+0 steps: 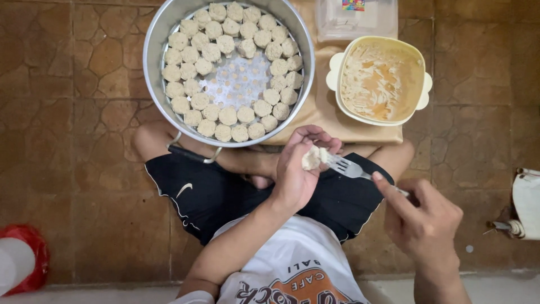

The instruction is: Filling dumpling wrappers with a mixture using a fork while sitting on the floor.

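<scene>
So the left hand (297, 169) is cupped loosely around a small pale dumpling (311, 159) just above the lap, while the right hand (423, 220) pinches the handle of a metal fork (350, 168) whose tines press right into the filling. Up top there's a round shiny steamer tray (154, 42) with a perforated bottom, ringed with rows of lumpy beige dumplings (228, 115). Beside it sit a cream handled bowl (418, 102) of shredded filling and a clear plastic container (356, 19) with a colourful square label, all on brown paper (329, 115).
</scene>
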